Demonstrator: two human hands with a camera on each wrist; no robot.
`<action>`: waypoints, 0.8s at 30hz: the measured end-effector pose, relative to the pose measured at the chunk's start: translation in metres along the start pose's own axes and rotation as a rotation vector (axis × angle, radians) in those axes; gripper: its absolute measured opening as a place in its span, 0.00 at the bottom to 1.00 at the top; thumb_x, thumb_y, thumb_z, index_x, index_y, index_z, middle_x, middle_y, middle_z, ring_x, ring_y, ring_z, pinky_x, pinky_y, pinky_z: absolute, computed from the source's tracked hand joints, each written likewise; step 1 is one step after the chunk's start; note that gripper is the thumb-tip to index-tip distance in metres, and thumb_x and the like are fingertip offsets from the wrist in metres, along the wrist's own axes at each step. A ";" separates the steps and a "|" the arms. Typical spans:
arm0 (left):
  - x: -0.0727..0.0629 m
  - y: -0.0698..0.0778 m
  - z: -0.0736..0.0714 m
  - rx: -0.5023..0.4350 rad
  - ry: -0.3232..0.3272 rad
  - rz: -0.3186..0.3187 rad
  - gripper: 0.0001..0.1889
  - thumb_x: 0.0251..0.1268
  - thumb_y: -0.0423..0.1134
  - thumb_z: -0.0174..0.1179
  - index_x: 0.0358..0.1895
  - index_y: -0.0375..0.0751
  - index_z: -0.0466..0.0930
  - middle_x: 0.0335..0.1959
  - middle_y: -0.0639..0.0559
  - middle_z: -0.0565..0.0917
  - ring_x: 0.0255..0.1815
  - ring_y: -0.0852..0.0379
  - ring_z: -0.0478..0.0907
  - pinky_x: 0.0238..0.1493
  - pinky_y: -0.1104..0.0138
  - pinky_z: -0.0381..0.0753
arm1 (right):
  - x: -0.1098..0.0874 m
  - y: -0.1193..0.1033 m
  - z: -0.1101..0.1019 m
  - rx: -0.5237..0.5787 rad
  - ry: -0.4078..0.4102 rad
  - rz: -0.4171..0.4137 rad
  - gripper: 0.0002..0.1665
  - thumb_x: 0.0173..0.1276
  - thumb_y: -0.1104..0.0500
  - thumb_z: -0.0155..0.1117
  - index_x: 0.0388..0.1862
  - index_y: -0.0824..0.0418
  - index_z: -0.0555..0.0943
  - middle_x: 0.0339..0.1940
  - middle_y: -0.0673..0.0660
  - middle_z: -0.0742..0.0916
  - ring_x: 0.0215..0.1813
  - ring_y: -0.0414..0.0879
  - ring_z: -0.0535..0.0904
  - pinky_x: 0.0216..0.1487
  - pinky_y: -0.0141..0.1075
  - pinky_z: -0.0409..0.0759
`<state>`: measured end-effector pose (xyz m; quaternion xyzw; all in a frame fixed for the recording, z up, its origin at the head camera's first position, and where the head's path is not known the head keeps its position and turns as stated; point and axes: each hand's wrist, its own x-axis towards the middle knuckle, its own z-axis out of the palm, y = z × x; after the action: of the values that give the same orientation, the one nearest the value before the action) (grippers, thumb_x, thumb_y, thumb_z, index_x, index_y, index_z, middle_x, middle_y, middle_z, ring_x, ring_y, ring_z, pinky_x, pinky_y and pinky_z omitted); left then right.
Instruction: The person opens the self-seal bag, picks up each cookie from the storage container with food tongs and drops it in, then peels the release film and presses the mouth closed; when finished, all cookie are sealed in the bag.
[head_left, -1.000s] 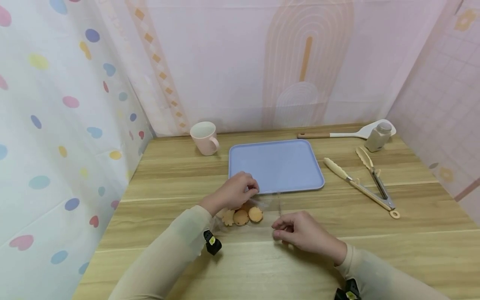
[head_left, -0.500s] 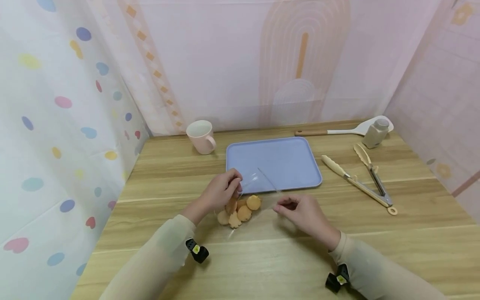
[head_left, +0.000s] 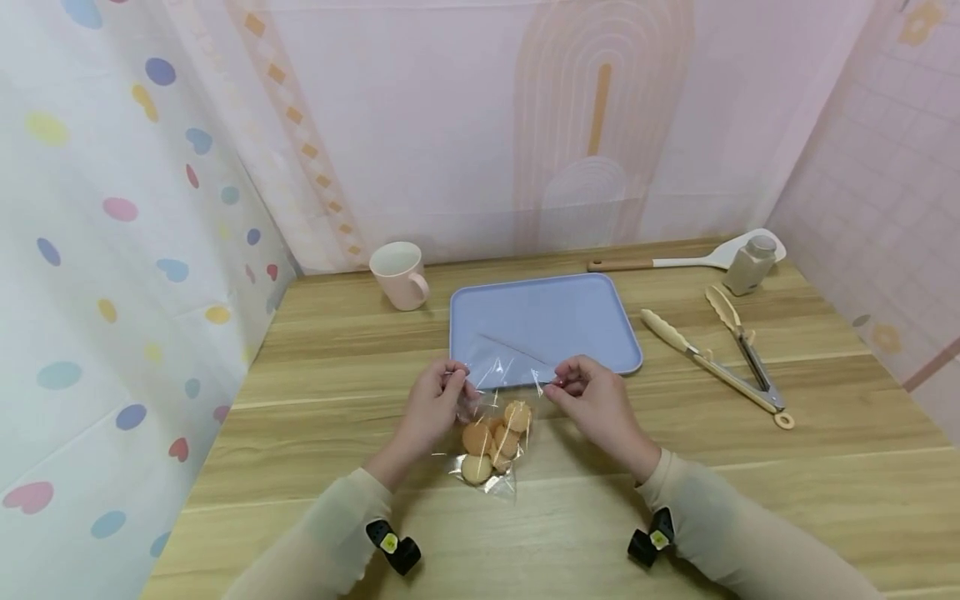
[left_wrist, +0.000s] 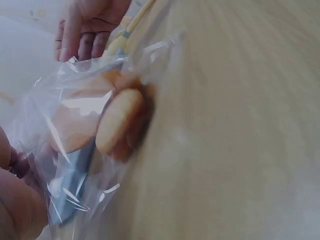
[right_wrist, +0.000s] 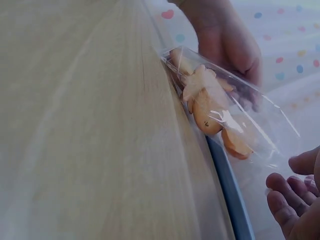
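A clear plastic bag [head_left: 504, 487] of biscuits [head_left: 477, 438] hangs between my two hands in the head view. My left hand [head_left: 435, 400] pinches its upper left side, fingers curled in. At the upper right corner, my right hand [head_left: 597, 407] holds the film between thumb and fingertips. Round and scalloped biscuits [right_wrist: 206, 107] lie together low in the bag, close over the table in the right wrist view. The bag's upper flap, with a thin straight edge, overlaps the blue tray [head_left: 547, 312]. Glare runs over the film [left_wrist: 60, 180] in the left wrist view.
A pink mug [head_left: 400, 275] stands at the back left. Right of the tray lie spread tongs [head_left: 720, 379] with cream tips. Behind them are a lidded jar [head_left: 750, 265] and a white spatula [head_left: 686, 263] with a wooden handle. Curtains border the wooden table [head_left: 300, 400].
The bag has come up and turned, and its biscuits have slid together toward its lower end. My right hand has moved up and forward to the bag's corner; my left hand has shifted slightly left.
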<state>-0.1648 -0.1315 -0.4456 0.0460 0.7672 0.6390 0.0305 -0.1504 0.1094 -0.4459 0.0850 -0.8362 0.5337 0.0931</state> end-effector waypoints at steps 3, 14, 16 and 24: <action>-0.002 -0.007 0.000 0.043 0.039 0.037 0.08 0.75 0.31 0.45 0.45 0.28 0.71 0.27 0.40 0.80 0.21 0.55 0.77 0.19 0.66 0.79 | 0.003 0.000 0.006 0.025 -0.005 0.021 0.12 0.55 0.66 0.73 0.35 0.63 0.79 0.31 0.55 0.85 0.32 0.45 0.80 0.36 0.33 0.82; -0.001 -0.021 -0.002 0.086 0.040 0.041 0.09 0.73 0.35 0.52 0.40 0.30 0.75 0.27 0.42 0.79 0.22 0.52 0.78 0.20 0.65 0.80 | 0.014 0.004 0.025 0.017 -0.106 0.202 0.46 0.57 0.45 0.74 0.65 0.63 0.62 0.38 0.56 0.84 0.34 0.45 0.81 0.32 0.36 0.81; 0.000 -0.023 -0.003 0.040 0.029 0.009 0.09 0.73 0.35 0.52 0.39 0.30 0.74 0.27 0.41 0.79 0.23 0.51 0.79 0.21 0.64 0.81 | 0.015 0.002 0.028 -0.005 -0.116 0.210 0.45 0.57 0.44 0.73 0.63 0.65 0.62 0.36 0.56 0.84 0.31 0.45 0.81 0.30 0.36 0.80; 0.000 -0.024 -0.007 -0.348 -0.091 -0.088 0.10 0.76 0.37 0.45 0.38 0.32 0.67 0.48 0.34 0.80 0.44 0.42 0.82 0.43 0.52 0.83 | 0.011 -0.001 0.039 -0.154 -0.159 0.129 0.24 0.56 0.46 0.74 0.35 0.60 0.72 0.28 0.49 0.82 0.28 0.42 0.76 0.31 0.36 0.76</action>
<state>-0.1664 -0.1422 -0.4680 0.0353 0.6443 0.7573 0.1006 -0.1635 0.0727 -0.4580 0.0654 -0.8832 0.4644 -0.0018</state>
